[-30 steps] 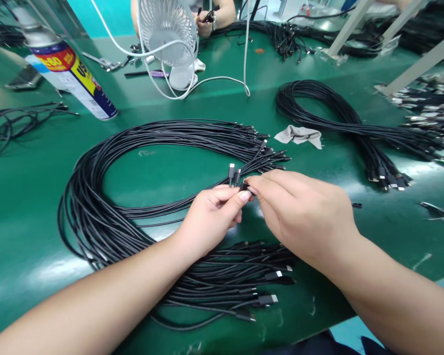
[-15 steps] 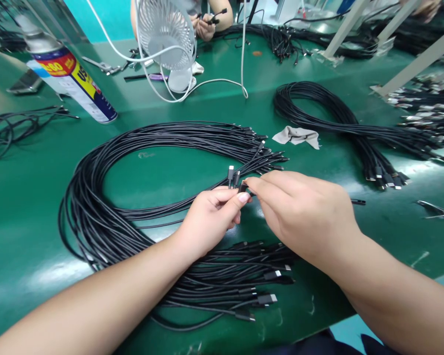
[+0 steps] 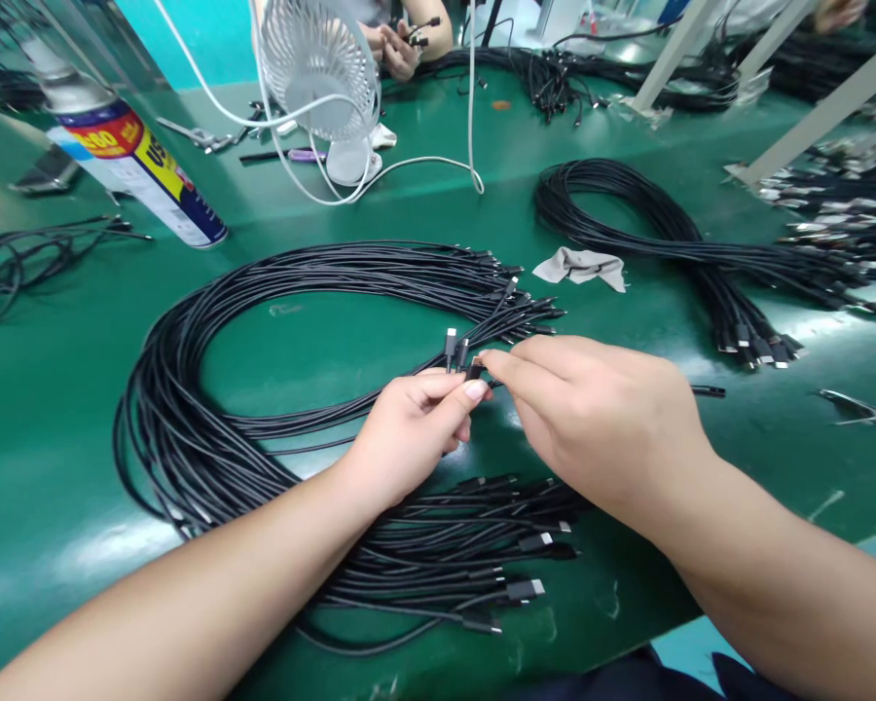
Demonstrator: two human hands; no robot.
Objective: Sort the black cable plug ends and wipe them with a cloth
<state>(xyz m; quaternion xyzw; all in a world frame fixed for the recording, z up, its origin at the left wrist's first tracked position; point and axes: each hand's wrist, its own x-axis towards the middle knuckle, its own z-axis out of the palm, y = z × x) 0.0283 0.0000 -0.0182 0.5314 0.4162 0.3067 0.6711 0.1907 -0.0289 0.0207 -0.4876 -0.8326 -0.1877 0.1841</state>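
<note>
My left hand (image 3: 416,419) is closed on a few black USB cables, with thumb and forefinger pinching one dark connector (image 3: 474,370). Two more plugs, one with a pale metal tip (image 3: 451,341), stick up beside its fingers. My right hand (image 3: 591,419) meets it at that connector, fingertips pinched together; what lies between them is too small to make out. A large looped bundle of black cables (image 3: 167,409) lies around and under my left hand. Its connector ends (image 3: 526,589) point right, in front of and behind my hands.
A spray can (image 3: 146,166) and a white fan (image 3: 317,83) stand farther back. A second cable bundle (image 3: 628,204), a grey cloth (image 3: 580,268), tweezers (image 3: 857,407) and a thin black stick (image 3: 708,391) lie rightward. Across the table another person's hands (image 3: 401,49) hold cables.
The whole view has shifted slightly, so things appear a little farther left. Both hands keep nearly the same pose at the connector.
</note>
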